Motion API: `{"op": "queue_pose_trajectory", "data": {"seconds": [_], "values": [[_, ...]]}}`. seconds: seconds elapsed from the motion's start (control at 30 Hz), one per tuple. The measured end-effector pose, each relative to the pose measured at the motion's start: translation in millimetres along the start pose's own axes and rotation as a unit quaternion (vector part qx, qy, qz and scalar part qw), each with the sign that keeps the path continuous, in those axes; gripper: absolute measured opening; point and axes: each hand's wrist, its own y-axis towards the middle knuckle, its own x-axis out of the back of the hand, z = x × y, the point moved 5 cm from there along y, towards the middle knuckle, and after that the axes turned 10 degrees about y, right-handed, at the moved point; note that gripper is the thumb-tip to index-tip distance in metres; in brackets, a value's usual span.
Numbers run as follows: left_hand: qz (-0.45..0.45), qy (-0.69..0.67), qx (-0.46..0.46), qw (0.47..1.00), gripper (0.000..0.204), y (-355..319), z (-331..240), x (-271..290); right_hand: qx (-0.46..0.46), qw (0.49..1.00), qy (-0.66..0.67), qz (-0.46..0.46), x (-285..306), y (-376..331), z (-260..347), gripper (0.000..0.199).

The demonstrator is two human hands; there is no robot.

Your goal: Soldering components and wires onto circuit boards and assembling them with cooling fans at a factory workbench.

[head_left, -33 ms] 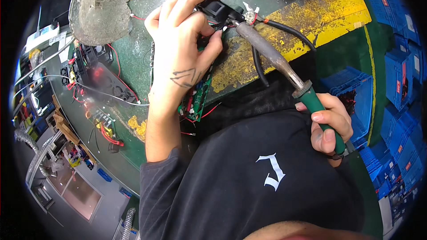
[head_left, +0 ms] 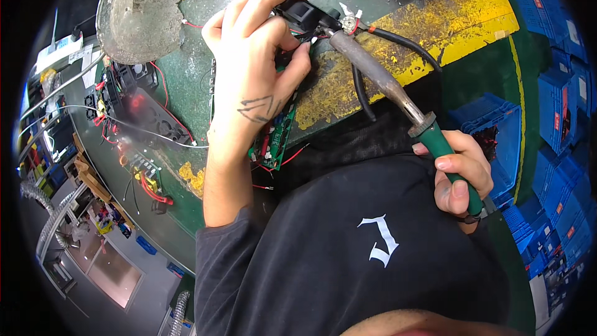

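My right hand (head_left: 459, 174) is wrapped round the green handle of a large soldering iron (head_left: 379, 74). The iron slants up and left, its tip end close against a black plastic panel with square sockets (head_left: 303, 14). Fingers of my left hand (head_left: 258, 40) grip that panel, with thumb and forefinger pinched at its lower side; what lies between them is hidden. Below the left wrist a green circuit board (head_left: 283, 140) lies partly covered by the hand. Beside the iron's tip rest pliers with black handles (head_left: 401, 42), one handle on each side of the iron.
Left on the green bench (head_left: 186, 87) are a dark device with fans (head_left: 155, 115) and a small wired part (head_left: 149, 183). A crusted grey duct or hood (head_left: 140, 25) stands at the upper left. Stacked blue crates (head_left: 556, 106) line the right side. Worn yellow paint (head_left: 460, 15) marks the bench edge.
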Motion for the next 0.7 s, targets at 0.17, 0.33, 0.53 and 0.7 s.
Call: {"op": "queue_pose_trajectory", "data": {"seconds": [0.17,0.33,0.53,0.7], "values": [[0.006,-0.006,0.003,1.000,0.022,0.6,1.0,-0.2,0.016,1.000,0.018,0.017,3.8,-0.7,-4.5,0.037],[-0.006,0.031,-0.038,0.999,0.023,9.6,-9.5,5.8,0.001,1.000,0.026,-0.001,1.8,-4.3,-4.8,0.038],[0.013,0.042,-0.026,0.999,0.020,7.9,-9.5,4.1,0.004,1.000,0.020,-0.005,3.3,-6.9,-5.4,0.038],[0.007,0.039,-0.016,0.999,0.018,3.0,-4.9,-0.8,-0.002,1.000,0.017,0.002,4.0,-6.7,-5.1,0.038]]}}
